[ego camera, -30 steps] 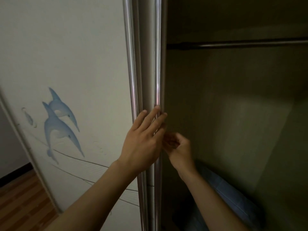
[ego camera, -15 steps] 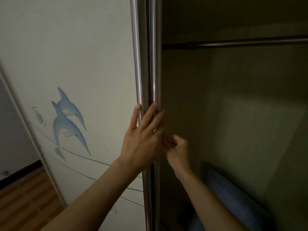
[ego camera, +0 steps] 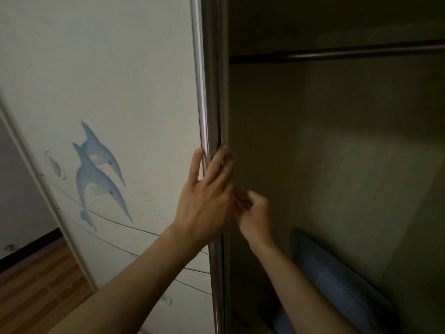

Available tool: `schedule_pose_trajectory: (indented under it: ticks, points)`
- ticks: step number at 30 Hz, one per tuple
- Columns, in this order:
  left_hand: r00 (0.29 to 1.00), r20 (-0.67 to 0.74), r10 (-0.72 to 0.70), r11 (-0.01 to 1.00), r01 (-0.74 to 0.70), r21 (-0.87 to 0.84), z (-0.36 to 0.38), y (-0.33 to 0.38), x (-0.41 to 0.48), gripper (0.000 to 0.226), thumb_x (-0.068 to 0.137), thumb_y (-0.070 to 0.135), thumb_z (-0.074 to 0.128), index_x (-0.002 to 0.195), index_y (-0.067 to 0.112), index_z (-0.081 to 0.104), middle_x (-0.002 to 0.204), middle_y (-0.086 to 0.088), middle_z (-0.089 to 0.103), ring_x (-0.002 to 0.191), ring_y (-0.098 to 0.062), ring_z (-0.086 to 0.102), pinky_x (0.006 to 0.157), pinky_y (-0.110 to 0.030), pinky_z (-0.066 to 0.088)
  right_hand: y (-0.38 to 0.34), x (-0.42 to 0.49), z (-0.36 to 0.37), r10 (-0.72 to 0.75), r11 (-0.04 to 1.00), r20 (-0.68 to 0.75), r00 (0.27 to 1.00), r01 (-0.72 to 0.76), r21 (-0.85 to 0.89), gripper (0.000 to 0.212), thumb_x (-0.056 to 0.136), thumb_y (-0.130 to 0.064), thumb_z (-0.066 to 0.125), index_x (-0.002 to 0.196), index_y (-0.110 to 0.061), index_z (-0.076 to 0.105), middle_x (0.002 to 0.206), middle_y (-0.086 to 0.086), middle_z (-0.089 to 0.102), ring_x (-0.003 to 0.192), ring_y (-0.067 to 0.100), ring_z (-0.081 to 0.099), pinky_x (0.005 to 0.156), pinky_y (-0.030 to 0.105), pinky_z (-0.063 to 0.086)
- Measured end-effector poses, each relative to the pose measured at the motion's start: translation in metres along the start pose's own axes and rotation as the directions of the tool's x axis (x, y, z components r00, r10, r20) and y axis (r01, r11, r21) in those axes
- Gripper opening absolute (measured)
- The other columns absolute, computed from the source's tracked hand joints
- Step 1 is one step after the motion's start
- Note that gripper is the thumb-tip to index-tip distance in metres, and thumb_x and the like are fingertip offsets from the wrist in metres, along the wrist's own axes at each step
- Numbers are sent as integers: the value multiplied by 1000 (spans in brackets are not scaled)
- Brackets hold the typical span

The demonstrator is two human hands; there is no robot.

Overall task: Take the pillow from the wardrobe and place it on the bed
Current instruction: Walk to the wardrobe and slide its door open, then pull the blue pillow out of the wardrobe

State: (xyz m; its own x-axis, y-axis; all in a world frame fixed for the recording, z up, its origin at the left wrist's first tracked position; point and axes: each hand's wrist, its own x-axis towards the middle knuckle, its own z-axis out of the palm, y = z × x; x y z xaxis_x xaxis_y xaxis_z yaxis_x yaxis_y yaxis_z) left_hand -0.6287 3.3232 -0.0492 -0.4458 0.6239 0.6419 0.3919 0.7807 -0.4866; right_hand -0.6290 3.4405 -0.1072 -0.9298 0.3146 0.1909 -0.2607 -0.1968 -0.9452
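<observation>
A blue quilted pillow (ego camera: 337, 278) leans against the back wall low inside the dark wardrobe, partly hidden by my right forearm. My left hand (ego camera: 207, 198) lies flat with fingers spread on the metal edge (ego camera: 212, 104) of the white sliding door (ego camera: 120, 80). My right hand (ego camera: 252, 213) is just inside the opening, its fingers curled behind that door edge. Both hands are above and to the left of the pillow and apart from it.
The door carries a blue dolphin picture (ego camera: 98, 174). A metal hanging rail (ego camera: 349, 53) crosses the top of the wardrobe interior. Wooden floor (ego camera: 36, 285) and a dark skirting board show at the lower left.
The sliding door has moved left, widening the opening. More of the blue pillow now shows. Both hands stay on the door edge.
</observation>
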Motion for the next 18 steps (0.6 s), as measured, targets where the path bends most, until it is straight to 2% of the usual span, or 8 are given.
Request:
schedule_pose_trajectory:
  ticks: [2,5,10,13,16,18]
  points:
    - [1000,0,-4,1000,4,-3,1,1,0,54,85,39,42,127,11,62,154,-13,40,152,-32,10,118,-63,2,1,-1,0,-9,1000,2,1000,9,-30,24,93,-3,60,86,-24,69,87,-5,72,80,5,72,71,19,55]
    - [1000,-5,-3,1000,3,-15,1,2,0,51,86,39,47,126,12,63,153,-13,41,152,-32,10,118,-63,3,2,-2,-1,-26,997,-10,1000,25,-74,24,92,-6,61,86,-27,68,91,-4,72,92,13,70,82,27,56]
    - [1000,-9,5,999,-6,-36,-2,1,0,46,85,41,55,120,13,67,151,-13,44,152,-32,14,117,-64,7,2,-4,0,-15,996,-29,999,12,-94,25,92,-8,63,84,-31,69,85,-11,73,83,3,72,68,16,55]
    - [1000,4,5,999,-5,-54,-5,2,0,48,86,41,51,121,13,66,151,-12,45,152,-32,14,117,-64,8,-1,-5,-4,-9,995,-32,999,6,-97,25,92,-6,63,85,-29,70,83,-12,73,78,-4,71,63,10,53]
    - [1000,18,-18,996,20,-86,-8,3,1,53,89,44,48,132,14,57,152,-11,44,151,-31,15,118,-63,7,-5,-8,-8,9,995,-28,1000,-12,-98,16,93,-5,61,97,-16,72,92,-5,73,75,-6,70,60,7,50]
    - [998,24,-59,986,62,-157,-12,8,1,57,89,46,47,138,17,50,151,-9,45,151,-31,19,118,-62,8,-8,-11,-13,24,998,-47,999,-27,-56,17,94,-1,59,106,-8,70,101,4,72,81,3,70,63,11,53]
